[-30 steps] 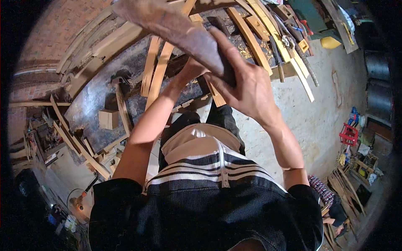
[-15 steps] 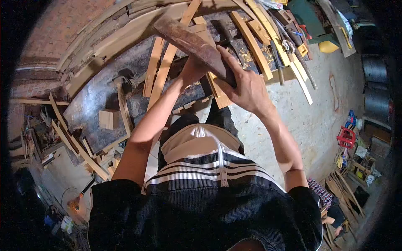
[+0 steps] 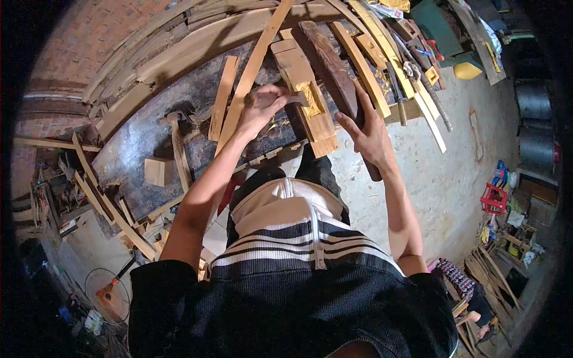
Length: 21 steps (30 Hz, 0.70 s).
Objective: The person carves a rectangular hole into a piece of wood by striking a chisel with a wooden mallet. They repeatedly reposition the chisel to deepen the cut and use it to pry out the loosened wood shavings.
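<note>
A pale wooden block [image 3: 295, 65] lies lengthwise before me on the dark bench [image 3: 128, 146]. Wood shavings [image 3: 310, 100] sit in a rectangular recess cut in its top. My left hand [image 3: 262, 108] is closed, its fingers curled at the left edge of that recess. Something dark and blurred shows at its fingertips; I cannot make out what it is. To the right of the block, my right hand [image 3: 371, 140] grips the near part of a long dark brown wooden bar [image 3: 328, 62], thumb on one side and fingers on the other.
Wooden strips [image 3: 253, 65] lie left of the block, with a hammer [image 3: 177, 143] and a small wood cube [image 3: 157, 172] farther left. More strips and tools, including a chisel [image 3: 401, 110], lie at the right. A fan [image 3: 107, 295] stands lower left; another person [image 3: 471, 292] is lower right.
The dark bar has swung from lying across both hands to pointing away at the right, now in my right hand only. My left hand has come off it, and the recessed block is uncovered.
</note>
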Motion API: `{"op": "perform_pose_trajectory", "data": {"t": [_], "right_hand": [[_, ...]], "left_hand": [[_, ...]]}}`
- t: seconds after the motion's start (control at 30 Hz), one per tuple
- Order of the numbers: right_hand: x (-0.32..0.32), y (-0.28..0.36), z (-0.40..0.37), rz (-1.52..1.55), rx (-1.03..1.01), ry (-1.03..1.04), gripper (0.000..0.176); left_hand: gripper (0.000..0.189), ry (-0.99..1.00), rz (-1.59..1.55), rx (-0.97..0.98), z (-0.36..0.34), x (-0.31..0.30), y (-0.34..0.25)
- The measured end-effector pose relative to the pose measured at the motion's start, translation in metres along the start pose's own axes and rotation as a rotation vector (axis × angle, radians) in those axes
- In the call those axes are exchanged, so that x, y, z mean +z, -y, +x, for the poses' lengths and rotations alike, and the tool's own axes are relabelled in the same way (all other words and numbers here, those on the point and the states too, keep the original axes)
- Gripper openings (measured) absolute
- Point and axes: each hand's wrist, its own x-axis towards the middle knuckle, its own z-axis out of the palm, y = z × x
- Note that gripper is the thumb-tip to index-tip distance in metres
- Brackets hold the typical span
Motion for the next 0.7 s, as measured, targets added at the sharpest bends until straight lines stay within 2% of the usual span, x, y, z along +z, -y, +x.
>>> {"op": "perform_pose_trajectory", "data": {"t": [0.03, 0.13, 0.17, 0.2, 0.27, 0.3, 0.33, 0.4, 0.43, 0.47, 0.53, 0.6, 0.63, 0.67, 0.7], "right_hand": [[0.001, 0.001, 0.0, 0.0, -0.001, 0.004, 0.077], [-0.003, 0.009, -0.001, 0.003, -0.006, 0.001, 0.078], [-0.005, 0.014, -0.002, -0.019, -0.015, -0.007, 0.078], [-0.008, 0.019, -0.002, -0.04, -0.025, -0.016, 0.078], [-0.015, 0.032, -0.001, -0.001, -0.079, -0.028, 0.077], [-0.019, 0.04, 0.0, 0.033, -0.138, -0.034, 0.077], [-0.023, 0.049, 0.001, 0.036, -0.133, -0.038, 0.077], [-0.029, 0.07, 0.002, 0.147, -0.368, -0.135, 0.074], [-0.033, 0.081, 0.002, 0.182, -0.402, -0.148, 0.074], [-0.035, 0.091, 0.002, 0.216, -0.439, -0.161, 0.074], [-0.031, 0.096, 0.014, 0.155, -0.694, -0.239, 0.075], [-0.02, 0.085, 0.019, -0.043, -0.674, -0.211, 0.076], [-0.017, 0.073, 0.019, -0.286, -0.531, -0.097, 0.078], [-0.016, 0.066, 0.025, -0.548, -0.275, 0.155, 0.079], [-0.017, 0.065, 0.025, -0.537, -0.261, 0.155, 0.075]], "left_hand": [[0.016, -0.01, 0.03, -0.085, 0.005, 0.005, -0.014], [0.013, 0.023, 0.198, -0.067, 0.024, 0.02, -0.047], [0.016, 0.027, 0.147, -0.116, 0.026, 0.028, -0.064], [0.016, 0.036, 0.148, -0.118, 0.028, 0.03, -0.056], [0.02, 0.027, -0.175, -0.035, 0.035, 0.03, -0.033], [0.021, 0.038, 0.106, 0.073, 0.038, 0.025, -0.04], [0.013, 0.055, 0.309, -0.017, 0.037, 0.025, -0.06], [0.017, -0.007, 0.355, 0.024, 0.037, 0.029, -0.062], [0.017, -0.004, 0.356, 0.019, 0.037, 0.03, -0.058], [0.016, -0.005, 0.272, 0.115, 0.037, 0.031, -0.052], [0.012, -0.035, 0.074, 0.261, 0.037, 0.039, -0.052], [0.014, -0.043, 0.172, 0.304, 0.037, 0.044, -0.056], [0.019, -0.001, 0.321, 0.203, 0.037, 0.037, -0.059], [0.022, -0.09, 0.397, 0.357, 0.042, 0.04, -0.046], [0.021, -0.079, 0.32, 0.294, 0.038, 0.042, -0.051]]}}
